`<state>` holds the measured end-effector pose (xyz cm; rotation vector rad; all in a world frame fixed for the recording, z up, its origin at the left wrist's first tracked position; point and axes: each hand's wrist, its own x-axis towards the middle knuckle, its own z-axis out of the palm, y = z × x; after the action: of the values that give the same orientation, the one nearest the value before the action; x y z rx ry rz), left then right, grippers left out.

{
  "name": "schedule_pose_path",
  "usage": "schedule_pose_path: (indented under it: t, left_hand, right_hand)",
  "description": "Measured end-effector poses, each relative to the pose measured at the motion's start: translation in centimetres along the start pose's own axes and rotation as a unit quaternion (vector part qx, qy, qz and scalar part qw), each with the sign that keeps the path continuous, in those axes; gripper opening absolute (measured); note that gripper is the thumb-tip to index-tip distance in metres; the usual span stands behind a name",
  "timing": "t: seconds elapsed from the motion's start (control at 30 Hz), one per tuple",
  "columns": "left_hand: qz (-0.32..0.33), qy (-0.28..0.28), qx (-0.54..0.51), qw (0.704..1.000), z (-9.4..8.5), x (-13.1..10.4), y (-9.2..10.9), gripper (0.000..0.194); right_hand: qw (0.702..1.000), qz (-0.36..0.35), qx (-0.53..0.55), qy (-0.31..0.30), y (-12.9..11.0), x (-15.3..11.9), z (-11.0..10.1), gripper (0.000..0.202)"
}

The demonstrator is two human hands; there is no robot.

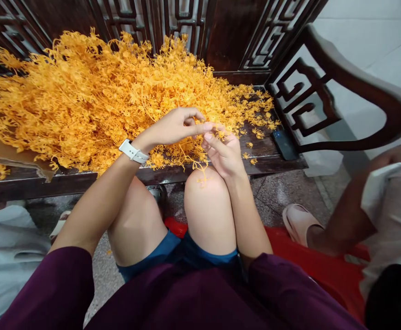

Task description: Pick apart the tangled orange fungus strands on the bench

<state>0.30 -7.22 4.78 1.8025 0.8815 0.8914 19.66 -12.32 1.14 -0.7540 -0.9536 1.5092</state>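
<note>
Heap of orange floral sprigs (pixel 111 96) spread over dark wooden bench (pixel 269 162), right behind both hands; loose bits thin out toward phone (pixel 285 144) at the bench's armrest end. Latticed backrest (pixel 224 36) behind heap, curved armrest (pixel 365 87) to the right, cardboard (pixel 8 133) at left. Pale slipper (pixel 299 224) and a neighbouring person's leg (pixel 344 220) near red plastic seat (pixel 310 261). Bench edge and bare knee (pixel 205 206) sit close under the work. Heap hides most of the bench top behind it; cardboard cut off at frame's left; dark rounded shape (pixel 392 298) lower right unidentified. Held sprig (pixel 220 133) at the fingertips, above bench's front edge, partly covered by fingers; its long axis is hard to read, though a thin branching stem (pixel 200 167) dangles toward the knee, perhaps its own. Right hand (pixel 226 153): thumb and fingers pinched on sprig. Left hand (pixel 181 126): thumb extended to sprig, index curled, narrow gap; grip cannot be told.
</note>
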Motion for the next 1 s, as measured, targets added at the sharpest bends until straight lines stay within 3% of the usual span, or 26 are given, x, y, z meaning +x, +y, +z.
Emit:
schedule_pose_path:
  t: [0.1, 0.33, 0.63, 0.77, 1.0]
  left_hand:
    - [-0.016, -0.029, -0.028, 0.999, -0.1, 0.0, -0.3, 0.037]
    - [0.005, 0.002, -0.087, 0.996, -0.8, 0.2, -0.2, 0.037]
    - [-0.015, -0.025, -0.080, 0.996, -0.2, 0.3, -0.9, 0.019]
    - [0.007, -0.035, -0.034, 0.999, 0.1, 0.3, -0.4, 0.027]
    - [0.053, 0.013, -0.017, 0.998, 0.2, 0.5, -0.2, 0.042]
  right_hand:
    - [1.000, 0.008, -0.007, 0.009, 0.0, 0.0, 0.0, 0.044]
    - [0.999, 0.015, 0.037, 0.029, -0.1, 0.0, 0.0, 0.037]
    - [0.999, 0.012, 0.050, 0.006, 0.2, 0.3, -0.4, 0.034]
    - [0.999, -0.010, 0.032, 0.007, 0.3, 0.2, -0.2, 0.036]
    - [0.998, 0.011, 0.063, -0.003, -0.1, 0.0, -0.3, 0.039]
